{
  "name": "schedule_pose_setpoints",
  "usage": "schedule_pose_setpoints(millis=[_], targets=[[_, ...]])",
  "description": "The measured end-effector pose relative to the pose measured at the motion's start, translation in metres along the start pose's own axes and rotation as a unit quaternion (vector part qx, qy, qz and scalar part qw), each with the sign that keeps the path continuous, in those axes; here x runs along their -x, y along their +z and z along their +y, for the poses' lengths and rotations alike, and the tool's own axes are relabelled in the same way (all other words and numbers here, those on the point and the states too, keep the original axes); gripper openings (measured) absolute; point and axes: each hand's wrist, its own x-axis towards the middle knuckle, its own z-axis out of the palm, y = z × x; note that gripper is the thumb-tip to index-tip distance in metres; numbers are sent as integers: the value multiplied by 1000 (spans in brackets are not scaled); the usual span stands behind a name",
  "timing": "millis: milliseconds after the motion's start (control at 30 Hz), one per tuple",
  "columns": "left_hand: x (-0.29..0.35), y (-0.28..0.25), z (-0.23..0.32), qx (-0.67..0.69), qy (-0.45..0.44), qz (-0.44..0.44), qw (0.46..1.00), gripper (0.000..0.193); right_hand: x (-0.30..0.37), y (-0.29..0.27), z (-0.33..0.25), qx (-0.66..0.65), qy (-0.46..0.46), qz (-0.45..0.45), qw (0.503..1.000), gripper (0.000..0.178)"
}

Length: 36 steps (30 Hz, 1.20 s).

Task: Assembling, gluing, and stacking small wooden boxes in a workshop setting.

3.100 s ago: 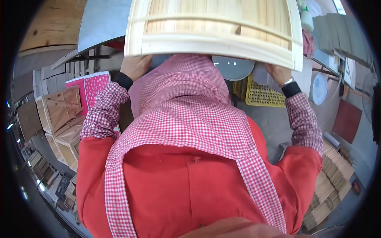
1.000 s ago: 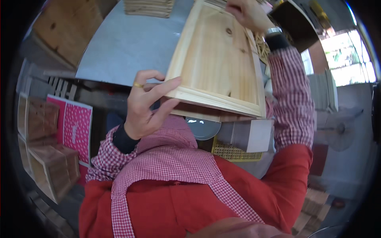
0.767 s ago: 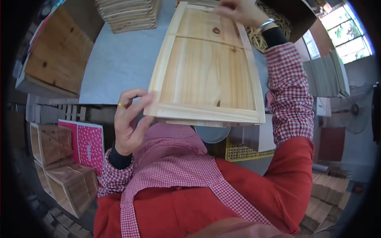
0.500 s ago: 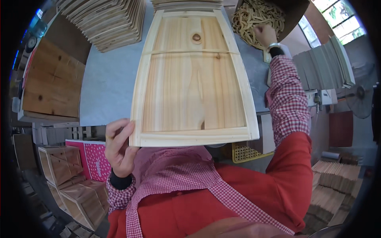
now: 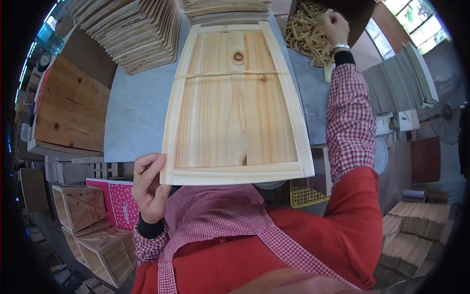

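A framed wooden panel of pale knotty pine lies lengthwise before me, its near end overhanging the table edge. A tan elastic band runs across its far part. My left hand grips the near left corner, thumb below and fingers along the side. At the far right, my right hand is raised over a cardboard box heaped with tan elastic bands. Its fingers are curled closed; whatever they may hold is hidden.
Stacks of wooden panels stand at the back left and behind the panel. A wooden box sits at the table's left, grey boards at the right. Wooden crates and a pink carton are at lower left.
My right hand has lifted from the heap of bands, moving slightly up and right. My left hand keeps its hold on the panel's corner. The whole view has shifted slightly.
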Motion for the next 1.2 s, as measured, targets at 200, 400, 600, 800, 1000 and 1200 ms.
schedule_pose_setpoints(millis=[200, 400, 600, 800, 1000, 1200], targets=[[0, 8, 2, 71, -29, 37, 996, 61, -4, -27, -23, 5, 27, -53, 998, 21], [-17, -9, 15, 66, 20, 9, 998, 64, 6, -67, -75, -152, -57, -140, 977, 17], [-42, -6, 37, 12, 76, -3, 997, 60, 12, -93, -164, -136, -89, 94, 982, 23], [-31, -1, 36, -5, 91, -2, 996, 57, -9, -51, -53, 296, -116, 39, 947, 23], [-3, -18, 17, -56, 35, 42, 997, 55, 40, -11, -11, 177, 104, -39, 978, 31], [5, -24, 3, -65, -30, 93, 993, 52, 32, 5, -12, 65, 36, 97, 993, 34]])
